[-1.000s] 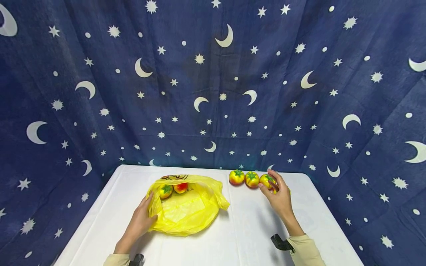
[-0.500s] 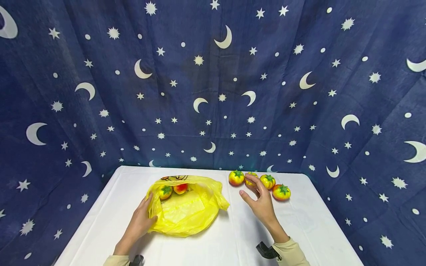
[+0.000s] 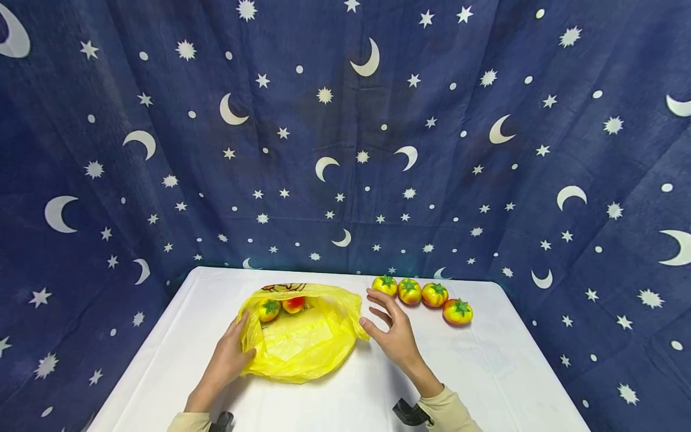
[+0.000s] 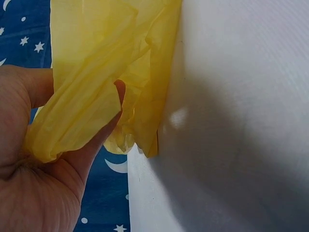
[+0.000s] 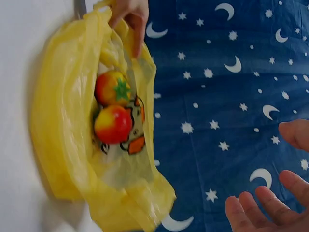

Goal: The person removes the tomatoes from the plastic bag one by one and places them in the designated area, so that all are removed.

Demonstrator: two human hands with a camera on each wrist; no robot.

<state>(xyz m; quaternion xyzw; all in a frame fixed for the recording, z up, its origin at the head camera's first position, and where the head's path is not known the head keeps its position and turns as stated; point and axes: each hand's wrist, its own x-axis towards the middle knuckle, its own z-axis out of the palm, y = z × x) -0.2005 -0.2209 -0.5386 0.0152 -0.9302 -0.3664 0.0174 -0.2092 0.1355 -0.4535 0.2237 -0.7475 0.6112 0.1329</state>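
Note:
A yellow plastic bag lies on its side with its mouth spread toward me in the head view. My left hand grips the left edge of its mouth, the film bunched between thumb and fingers in the left wrist view. Two round red-and-yellow fruits with green leafy tops, one beside the other, lie inside, near a printed cartoon. By the bag's right end my right hand has its fingers spread, holding nothing. Beyond it, several similar fruits sit in a row on the table.
A white cloth covers the table. Right behind its far edge hangs a dark blue curtain printed with moons and stars. The rightmost fruit stands a little nearer to me than the others in the row.
My right hand has moved left, from over the right-hand fruits to the bag's right end. The left hand, the bag and the fruits have kept their places.

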